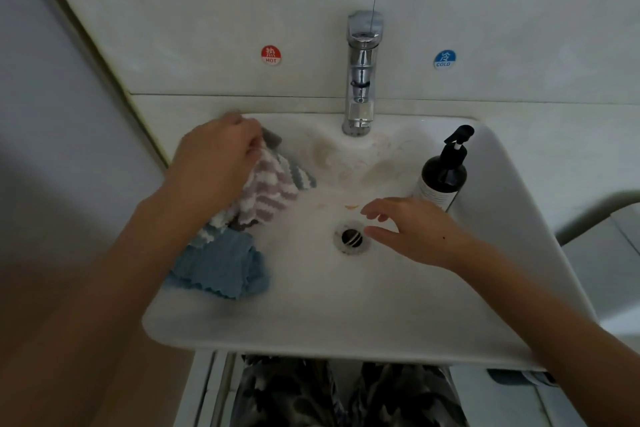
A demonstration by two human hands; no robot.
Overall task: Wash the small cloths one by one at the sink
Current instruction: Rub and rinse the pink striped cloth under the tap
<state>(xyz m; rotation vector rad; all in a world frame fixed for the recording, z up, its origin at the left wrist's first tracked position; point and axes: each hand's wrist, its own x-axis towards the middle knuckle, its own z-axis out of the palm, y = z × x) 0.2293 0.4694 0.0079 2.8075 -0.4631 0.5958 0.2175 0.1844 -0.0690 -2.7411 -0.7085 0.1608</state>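
A pile of small cloths lies on the left side of the white sink (346,315). My left hand (218,163) pinches the top edge of a pink-and-white striped cloth (268,189), which hangs from it over the pile. A grey striped cloth (301,175) shows behind it, and a blue cloth (221,263) lies in front, near the sink's left rim. My right hand (412,234) hovers over the basin just right of the drain (351,237), fingers spread and holding nothing. No water runs from the chrome tap (362,80).
A dark pump bottle (445,173) stands on the sink's right side, close behind my right hand. Brownish stains and small orange bits mark the basin below the tap. Red HOT (271,55) and blue COLD (445,59) stickers sit on the wall tiles.
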